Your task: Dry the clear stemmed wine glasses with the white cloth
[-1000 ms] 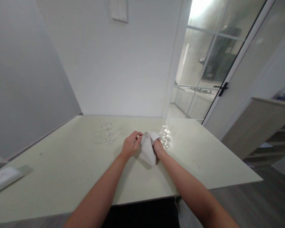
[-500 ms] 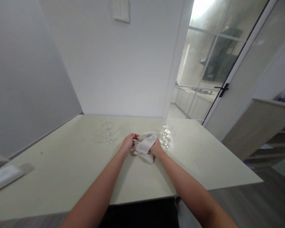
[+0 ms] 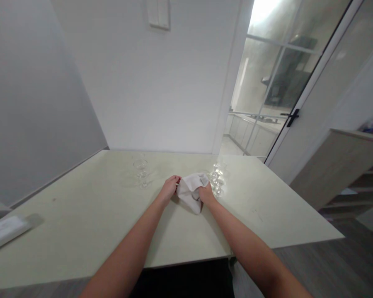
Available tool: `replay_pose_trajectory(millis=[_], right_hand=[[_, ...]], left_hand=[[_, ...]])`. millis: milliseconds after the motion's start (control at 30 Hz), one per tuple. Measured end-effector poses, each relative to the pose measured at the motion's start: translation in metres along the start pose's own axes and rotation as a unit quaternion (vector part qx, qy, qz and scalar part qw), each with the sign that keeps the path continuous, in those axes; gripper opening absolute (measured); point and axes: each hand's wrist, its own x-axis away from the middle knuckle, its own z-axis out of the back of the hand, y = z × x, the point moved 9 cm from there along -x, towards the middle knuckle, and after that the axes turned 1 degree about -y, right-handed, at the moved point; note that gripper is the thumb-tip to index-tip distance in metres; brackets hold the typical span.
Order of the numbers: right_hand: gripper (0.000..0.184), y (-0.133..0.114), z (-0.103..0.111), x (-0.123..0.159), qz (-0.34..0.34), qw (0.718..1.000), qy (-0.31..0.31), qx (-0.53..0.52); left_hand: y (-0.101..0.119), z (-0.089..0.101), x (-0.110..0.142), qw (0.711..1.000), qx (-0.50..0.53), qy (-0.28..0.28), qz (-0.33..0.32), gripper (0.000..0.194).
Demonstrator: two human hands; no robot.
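Observation:
My left hand is closed at the left end of a white cloth. Between its fingers and the fabric shows a small pale bit of what looks like a stemmed glass, mostly covered by the cloth. From the right, my right hand is wrapped in the cloth, its fingers largely hidden in the folds. One corner of the fabric hangs down toward the tabletop. Clear stemmed glasses stand just beyond my right hand. Left of my left hand is another clear stemmed glass.
The pale table meets a white wall at the back. A white box-like object lies at its left edge. A glazed door with a black handle and a wooden shelf unit are on the right.
The cloth has been turned and gathered between my hands, now reaching the left fingers and hiding most of the clear stem seen before. My left fingers have closed in more tightly.

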Motion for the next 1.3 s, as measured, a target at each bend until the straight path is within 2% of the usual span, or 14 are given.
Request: replay_pose_trajectory(millis=[333,500,667,767,833,900,1000,1067,1133,1233,1300], right_hand=[[0.027,-0.004,0.007,-0.002,0.019,0.999,0.023,0.036],[0.032,0.000,0.009,-0.003,0.007,0.999,0.025,0.043],[0.033,0.000,0.008,-0.002,-0.007,0.999,0.022,0.028],[0.028,0.012,0.011,-0.004,-0.036,0.998,0.053,0.000],[0.026,0.030,0.016,-0.004,-0.088,0.991,0.087,-0.045],[0.031,0.049,0.013,-0.002,-0.159,0.977,0.093,-0.110],[0.044,0.057,-0.004,0.003,-0.216,0.960,0.021,-0.176],[0.051,0.049,-0.015,0.005,-0.206,0.962,-0.042,-0.175],[0.055,0.041,-0.020,0.008,-0.193,0.965,-0.070,-0.161],[0.047,0.035,-0.020,0.010,-0.184,0.969,-0.066,-0.153],[0.038,0.029,-0.022,0.011,-0.168,0.971,-0.084,-0.150]], left_hand=[[0.004,-0.004,0.004,1.000,-0.019,-0.008,-0.010,0.020],[0.005,-0.007,0.004,1.000,-0.008,-0.018,-0.014,0.015],[0.008,-0.003,0.003,0.999,-0.003,0.007,-0.036,0.019],[0.021,0.002,0.004,0.995,0.001,0.030,-0.100,0.023],[0.032,0.004,0.007,0.988,0.005,0.033,-0.151,0.023],[0.040,0.007,0.010,0.982,0.020,0.036,-0.186,0.024],[0.042,0.013,0.012,0.978,0.070,0.056,-0.189,0.023],[0.037,0.017,0.011,0.979,0.102,0.071,-0.164,0.022],[0.031,0.019,0.009,0.980,0.119,0.084,-0.136,0.021],[0.024,0.023,0.007,0.981,0.130,0.100,-0.103,0.021],[0.023,0.023,0.005,0.983,0.128,0.093,-0.094,0.021]])
